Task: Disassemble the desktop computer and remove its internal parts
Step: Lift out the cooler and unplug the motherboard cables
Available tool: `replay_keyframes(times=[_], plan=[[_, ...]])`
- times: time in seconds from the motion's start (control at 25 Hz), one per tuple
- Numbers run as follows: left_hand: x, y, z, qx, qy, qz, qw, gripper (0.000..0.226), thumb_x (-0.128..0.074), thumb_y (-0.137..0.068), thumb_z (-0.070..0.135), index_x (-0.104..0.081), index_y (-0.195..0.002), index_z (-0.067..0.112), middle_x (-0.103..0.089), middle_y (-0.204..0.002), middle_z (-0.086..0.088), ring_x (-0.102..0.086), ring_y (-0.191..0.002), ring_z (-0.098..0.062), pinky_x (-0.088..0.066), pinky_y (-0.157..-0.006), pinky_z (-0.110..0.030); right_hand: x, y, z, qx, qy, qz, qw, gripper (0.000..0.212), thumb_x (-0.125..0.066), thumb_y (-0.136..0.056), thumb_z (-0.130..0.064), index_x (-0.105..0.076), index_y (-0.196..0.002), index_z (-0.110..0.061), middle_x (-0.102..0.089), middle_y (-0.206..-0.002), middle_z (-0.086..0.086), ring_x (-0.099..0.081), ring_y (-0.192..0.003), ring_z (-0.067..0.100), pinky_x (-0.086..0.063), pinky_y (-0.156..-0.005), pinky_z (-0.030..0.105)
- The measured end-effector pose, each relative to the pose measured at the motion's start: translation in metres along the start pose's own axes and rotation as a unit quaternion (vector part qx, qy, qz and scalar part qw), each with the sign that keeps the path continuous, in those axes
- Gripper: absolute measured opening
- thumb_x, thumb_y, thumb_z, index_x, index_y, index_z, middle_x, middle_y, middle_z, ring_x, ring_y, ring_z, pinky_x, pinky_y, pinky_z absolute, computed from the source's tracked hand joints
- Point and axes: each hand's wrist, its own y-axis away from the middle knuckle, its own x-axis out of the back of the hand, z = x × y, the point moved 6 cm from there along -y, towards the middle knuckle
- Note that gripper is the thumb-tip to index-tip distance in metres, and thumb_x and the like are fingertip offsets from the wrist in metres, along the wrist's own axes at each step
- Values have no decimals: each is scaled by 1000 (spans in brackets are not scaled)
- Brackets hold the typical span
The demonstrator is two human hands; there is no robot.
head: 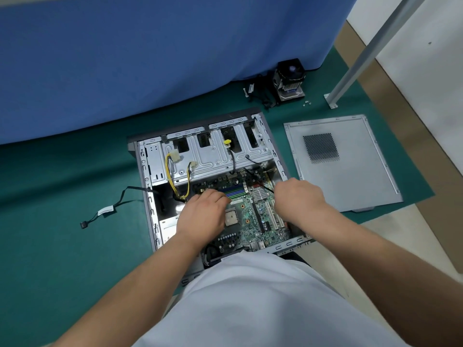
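Note:
The open desktop case lies on its side on the green mat. Inside it sits the green motherboard with a bare CPU, a small silver heatsink and blue and green RAM slots. My left hand rests on the board's left part, fingers curled down by the RAM slots. Curled over the board's right edge near the white expansion slots is my right hand. What either hand's fingertips hold is hidden. Yellow and black power cables hang from the drive cage.
The removed side panel lies right of the case. A CPU cooler stacked on a drive, loose cables and small screws lie at the back. A black cable trails left of the case. A blue cloth hangs behind, and a metal post stands at the right.

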Motion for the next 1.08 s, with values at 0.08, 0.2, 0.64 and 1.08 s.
replay_keyframes(times=[0.08,0.2,0.64,1.08], plan=[[-1,-1,0,5,-2,-16,1000,28,-56,-91,21,-71,-115,24,-70,-117,8,-62,-113,-19,-52,-82,-36,8,0,6,8,-13,0,1000,24,-50,-86,-6,-62,-104,-16,-49,-79,0,-56,-81,29,-45,-67,37],[-2,-2,-2,33,21,-32,999,31,-51,-99,29,-66,-126,28,-68,-125,10,-62,-115,-17,-51,-86,-36,15,2,6,18,-16,13,1000,24,-52,-86,-10,-65,-104,-19,-52,-81,-1,-55,-78,27,-42,-65,35],[1,-45,43,76,377,-64,921,29,-50,-108,27,-64,-132,19,-71,-108,5,-62,-82,9,-43,-69,-9,46,-9,-7,224,18,280,933,29,-68,-90,-25,-75,-113,-41,-61,-127,-9,-41,-132,24,-23,-111,47],[10,-46,32,160,457,51,873,11,-58,-105,31,-68,-103,34,-68,-71,17,-58,-59,-5,-41,-54,-19,12,-25,-1,80,-487,276,825,29,-68,-96,-36,-56,-118,-23,-52,-120,-5,-57,-102,1,-47,-90,16]])
